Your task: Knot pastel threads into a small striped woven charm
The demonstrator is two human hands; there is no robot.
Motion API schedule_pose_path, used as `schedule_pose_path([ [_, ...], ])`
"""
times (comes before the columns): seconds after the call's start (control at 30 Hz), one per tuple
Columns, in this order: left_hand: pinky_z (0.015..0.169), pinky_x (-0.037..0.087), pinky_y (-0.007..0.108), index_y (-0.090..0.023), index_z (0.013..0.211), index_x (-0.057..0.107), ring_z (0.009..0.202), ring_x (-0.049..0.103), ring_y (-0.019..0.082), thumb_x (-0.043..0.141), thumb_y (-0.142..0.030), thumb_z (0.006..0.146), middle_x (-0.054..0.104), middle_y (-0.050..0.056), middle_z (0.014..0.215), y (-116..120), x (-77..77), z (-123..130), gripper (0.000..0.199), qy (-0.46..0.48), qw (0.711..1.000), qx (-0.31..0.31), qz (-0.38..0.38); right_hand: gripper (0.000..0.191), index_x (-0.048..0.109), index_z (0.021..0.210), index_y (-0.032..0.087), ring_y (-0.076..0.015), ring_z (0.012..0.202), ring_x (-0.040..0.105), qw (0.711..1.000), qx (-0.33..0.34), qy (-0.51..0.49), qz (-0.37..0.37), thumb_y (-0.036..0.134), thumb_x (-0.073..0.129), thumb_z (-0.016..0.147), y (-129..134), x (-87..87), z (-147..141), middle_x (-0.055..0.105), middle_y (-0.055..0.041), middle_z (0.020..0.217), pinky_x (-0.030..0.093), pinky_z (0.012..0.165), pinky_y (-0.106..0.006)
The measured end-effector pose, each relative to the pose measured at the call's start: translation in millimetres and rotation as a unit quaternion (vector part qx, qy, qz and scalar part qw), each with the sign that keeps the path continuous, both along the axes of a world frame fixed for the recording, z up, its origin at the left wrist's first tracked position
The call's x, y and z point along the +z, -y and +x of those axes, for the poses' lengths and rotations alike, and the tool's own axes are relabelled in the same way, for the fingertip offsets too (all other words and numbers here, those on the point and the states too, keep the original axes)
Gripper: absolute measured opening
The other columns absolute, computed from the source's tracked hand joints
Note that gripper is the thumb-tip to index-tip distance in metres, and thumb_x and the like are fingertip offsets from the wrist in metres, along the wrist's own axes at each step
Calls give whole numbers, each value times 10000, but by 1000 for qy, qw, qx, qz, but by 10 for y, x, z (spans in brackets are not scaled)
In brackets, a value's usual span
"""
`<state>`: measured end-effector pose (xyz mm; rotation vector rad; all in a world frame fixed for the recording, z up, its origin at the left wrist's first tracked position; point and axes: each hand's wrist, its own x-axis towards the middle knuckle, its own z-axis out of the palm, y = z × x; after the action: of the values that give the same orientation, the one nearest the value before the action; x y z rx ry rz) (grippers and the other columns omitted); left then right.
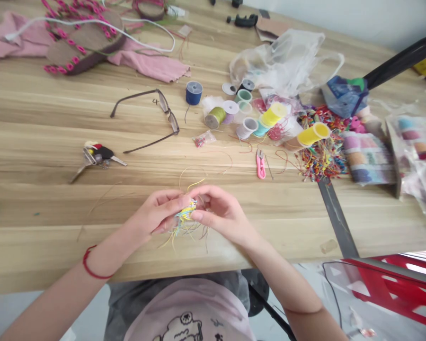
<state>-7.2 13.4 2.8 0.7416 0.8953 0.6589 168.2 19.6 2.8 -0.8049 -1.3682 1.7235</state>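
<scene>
the left hand [159, 213] and the right hand [223, 214] are held close together over the near part of the wooden table [46, 113], with the fingertips of each hand meeting at the work. the small yellow and blue knotted thread piece [186, 210] sits between the two hands, and loose thread ends [179, 237] hang below it. left hand: the fingers [166, 201] are pressed together and extended, with the tips touching the piece from the left. right hand: the thumb [198, 216] and curled fingers [216, 199] pinch the piece from the right; the exact points of contact are partly hidden. a red cord [92, 267] circles the left wrist. pink-handled scissors [261, 164] lie well apart from both hands, just below the thread spools [273, 114] and beside a tangle of colored threads [321, 158].
</scene>
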Motion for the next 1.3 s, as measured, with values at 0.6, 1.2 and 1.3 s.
schedule_pose_path([
  [0.6, 585, 511, 367, -375, 1138, 638, 639, 638, 202, 584, -146, 849, 704, -22, 730, 664, 589, -49, 372, -429, 726, 127, 522, 251, 607, 867, 203, -90, 637, 531, 988, 29, -138, -66, 381, 759, 777, 20, -7, 5, 569, 14, 769, 501, 591, -217],
  [1.2, 339, 348, 268, -291, 972, 719, 387, 439, 123, 592, -211, 867, 466, -41, 473, 666, 625, -52, 184, -451, 731, 67, 508, 234, 627, 831, 186, -95, 682, 505, 982, 44, -183, 7, 317, 799, 740, 12, 36, 43, 557, 8, 776, 433, 616, -233],
  [1.3, 352, 380, 217, -280, 934, 706, 359, 435, 87, 599, -177, 872, 484, -69, 476, 674, 633, -52, 161, -466, 714, 60, 520, 250, 638, 843, 185, -93, 684, 503, 979, 48, -197, -2, 319, 811, 722, 12, 20, 43, 564, 12, 779, 427, 627, -232],
])
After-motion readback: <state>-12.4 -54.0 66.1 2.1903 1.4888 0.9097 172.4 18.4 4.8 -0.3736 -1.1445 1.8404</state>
